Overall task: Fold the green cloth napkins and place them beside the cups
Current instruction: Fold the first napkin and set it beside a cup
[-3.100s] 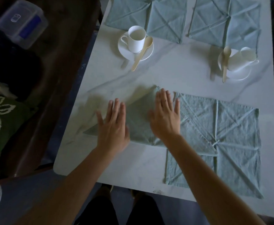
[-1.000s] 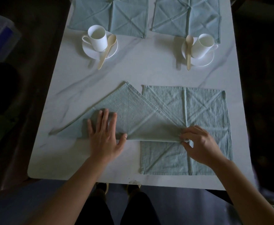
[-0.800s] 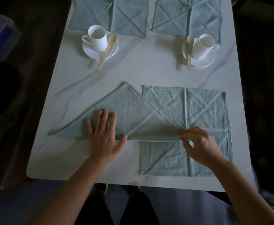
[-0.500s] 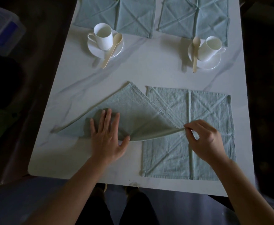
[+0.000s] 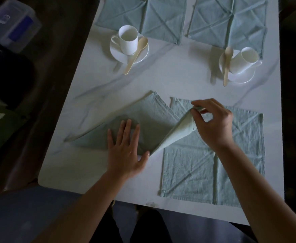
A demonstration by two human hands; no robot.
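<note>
Four green cloth napkins lie on the white marble table [image 5: 178, 81]. The near-right napkin [image 5: 222, 163] lies flat at the table's near right corner. The far-left napkin [image 5: 143, 18] and far-right napkin [image 5: 228, 20] lie flat along the table's far edge. The triangular napkin [image 5: 154, 116] lies at the table's near centre. The left hand [image 5: 124, 153] presses it flat with straight fingers. The right hand [image 5: 212, 123] pinches its right corner, raised off the table. The left cup [image 5: 128, 39] stands upright on a saucer at the table's far left. The right cup [image 5: 243, 60] leans tilted on a saucer at the table's far right. The left wooden spoon [image 5: 136, 55] and right wooden spoon [image 5: 227, 65] rest against these saucers.
</note>
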